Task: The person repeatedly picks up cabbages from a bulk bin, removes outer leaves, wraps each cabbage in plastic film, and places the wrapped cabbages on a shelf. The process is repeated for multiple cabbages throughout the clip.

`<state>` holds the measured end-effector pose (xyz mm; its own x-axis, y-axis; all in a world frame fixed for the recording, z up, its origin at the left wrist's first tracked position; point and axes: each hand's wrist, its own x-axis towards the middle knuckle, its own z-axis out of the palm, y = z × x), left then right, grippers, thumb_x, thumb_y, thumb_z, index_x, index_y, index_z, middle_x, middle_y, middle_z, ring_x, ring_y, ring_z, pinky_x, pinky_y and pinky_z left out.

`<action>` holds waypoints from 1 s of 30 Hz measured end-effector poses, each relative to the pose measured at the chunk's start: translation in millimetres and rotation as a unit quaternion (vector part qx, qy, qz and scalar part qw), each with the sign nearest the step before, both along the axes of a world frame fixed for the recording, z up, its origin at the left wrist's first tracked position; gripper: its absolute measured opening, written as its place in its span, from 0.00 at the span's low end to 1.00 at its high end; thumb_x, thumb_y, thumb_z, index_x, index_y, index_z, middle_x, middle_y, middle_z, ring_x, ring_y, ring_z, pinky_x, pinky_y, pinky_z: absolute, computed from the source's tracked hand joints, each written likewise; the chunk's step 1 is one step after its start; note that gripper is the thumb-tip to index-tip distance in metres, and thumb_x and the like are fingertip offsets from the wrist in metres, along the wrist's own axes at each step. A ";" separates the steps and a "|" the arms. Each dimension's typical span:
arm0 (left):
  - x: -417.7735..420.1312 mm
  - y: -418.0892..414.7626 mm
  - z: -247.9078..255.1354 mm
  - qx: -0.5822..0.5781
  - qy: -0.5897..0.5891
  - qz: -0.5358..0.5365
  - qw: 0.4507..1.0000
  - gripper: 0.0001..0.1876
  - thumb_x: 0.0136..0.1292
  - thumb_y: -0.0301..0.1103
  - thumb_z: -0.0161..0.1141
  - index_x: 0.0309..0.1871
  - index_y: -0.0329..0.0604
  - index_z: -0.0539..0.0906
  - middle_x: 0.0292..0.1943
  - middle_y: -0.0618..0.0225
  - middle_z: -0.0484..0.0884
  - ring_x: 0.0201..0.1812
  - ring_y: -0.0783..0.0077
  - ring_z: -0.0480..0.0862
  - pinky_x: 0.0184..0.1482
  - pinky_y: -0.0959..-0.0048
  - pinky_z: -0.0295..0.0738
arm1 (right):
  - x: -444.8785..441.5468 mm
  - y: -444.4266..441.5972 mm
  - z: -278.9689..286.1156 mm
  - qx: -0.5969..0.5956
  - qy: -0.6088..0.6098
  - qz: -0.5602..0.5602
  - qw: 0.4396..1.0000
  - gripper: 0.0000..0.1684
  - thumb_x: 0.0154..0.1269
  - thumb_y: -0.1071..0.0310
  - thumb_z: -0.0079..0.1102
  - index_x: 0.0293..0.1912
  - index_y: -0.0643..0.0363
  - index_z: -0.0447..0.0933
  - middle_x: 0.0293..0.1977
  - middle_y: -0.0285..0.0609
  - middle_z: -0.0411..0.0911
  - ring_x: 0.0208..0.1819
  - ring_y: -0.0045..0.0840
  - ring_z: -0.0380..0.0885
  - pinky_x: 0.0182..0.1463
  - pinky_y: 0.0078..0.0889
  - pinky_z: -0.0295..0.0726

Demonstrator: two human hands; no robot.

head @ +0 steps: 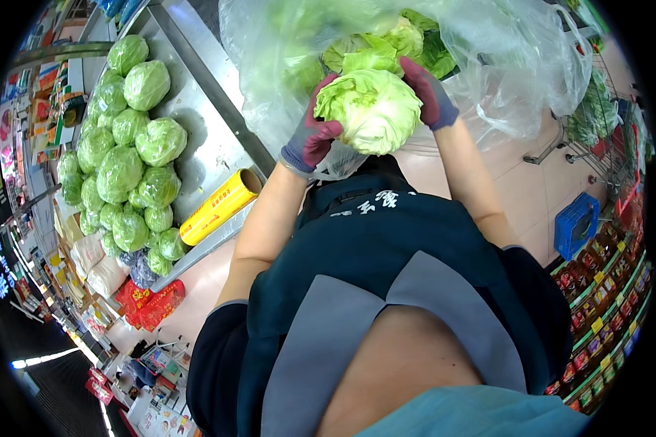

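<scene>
A pale green head of iceberg lettuce (pixel 373 112) is held up in front of my apron, without any wrap. My left hand (pixel 317 131), in a purple and grey work glove, grips its left side, with the thumb across the front. On the other side my right hand (pixel 429 95), gloved alike, cups the lettuce's right edge; its fingers point up and away from me. Just beyond lies a large clear plastic bag (pixel 508 82), spread wide. Loose green lettuce leaves (pixel 369 53) and more lettuce show in its opening.
To the left, several film-wrapped lettuce heads (pixel 120 172) are piled on a steel counter (pixel 197 139). A yellow roll of cling film (pixel 218 207) lies at the counter's near edge. Rightward stand a shopping cart (pixel 607 125), a blue crate (pixel 577 225) and stocked shelves (pixel 596 322).
</scene>
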<state>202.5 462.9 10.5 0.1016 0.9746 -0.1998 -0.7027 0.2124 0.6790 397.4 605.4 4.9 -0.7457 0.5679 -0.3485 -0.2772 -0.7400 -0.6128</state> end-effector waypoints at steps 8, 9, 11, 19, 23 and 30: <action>-1.8 -23.4 -21.5 -0.039 -0.216 0.009 0.976 0.47 0.52 0.53 0.68 0.71 0.44 0.58 0.69 0.60 0.63 0.69 0.57 0.63 0.70 0.54 0.54 | -44.1 -1.0 -16.7 -0.122 -0.005 -0.029 0.992 0.21 0.70 0.62 0.45 0.58 0.63 0.65 0.54 0.53 0.73 0.51 0.40 0.78 0.54 0.40 0.79; -1.2 -22.5 -22.4 -0.037 -0.266 0.031 0.963 0.47 0.53 0.55 0.67 0.71 0.44 0.57 0.70 0.59 0.61 0.69 0.56 0.62 0.71 0.52 0.53 | -45.5 -2.3 -18.1 -0.162 0.015 -0.023 0.986 0.21 0.70 0.62 0.45 0.58 0.63 0.65 0.54 0.53 0.74 0.50 0.39 0.79 0.53 0.39 0.79; -3.5 -23.5 -22.0 -0.057 -0.222 0.047 0.972 0.50 0.51 0.61 0.66 0.72 0.45 0.57 0.71 0.58 0.59 0.70 0.54 0.60 0.70 0.50 0.54 | -47.6 -5.4 -20.0 -0.240 0.055 -0.012 0.969 0.22 0.70 0.62 0.45 0.58 0.64 0.65 0.54 0.52 0.74 0.50 0.38 0.79 0.52 0.37 0.80; -0.4 -18.9 -23.3 0.020 -0.339 -0.015 0.940 0.56 0.46 0.69 0.63 0.73 0.46 0.53 0.71 0.59 0.58 0.69 0.54 0.62 0.70 0.53 0.55 | -31.3 24.0 -46.8 0.223 -0.417 0.001 0.881 0.30 0.60 0.46 0.63 0.47 0.65 0.73 0.35 0.46 0.80 0.36 0.29 0.80 0.40 0.30 0.79; -8.3 -26.2 -6.8 -0.021 -0.290 0.001 0.957 0.52 0.50 0.68 0.61 0.72 0.45 0.57 0.70 0.56 0.60 0.69 0.52 0.61 0.69 0.50 0.56 | -15.6 53.4 27.4 0.422 -0.651 0.292 0.559 0.31 0.60 0.48 0.64 0.51 0.64 0.72 0.36 0.44 0.79 0.37 0.26 0.80 0.42 0.28 0.78; -1.9 -4.2 21.4 0.007 -0.115 -0.028 0.993 0.49 0.54 0.66 0.59 0.70 0.41 0.58 0.68 0.56 0.63 0.67 0.58 0.66 0.69 0.58 0.59 | -40.3 -19.6 124.0 0.692 -0.266 0.174 0.648 0.30 0.61 0.63 0.60 0.63 0.48 0.68 0.51 0.43 0.72 0.52 0.32 0.71 0.54 0.31 0.72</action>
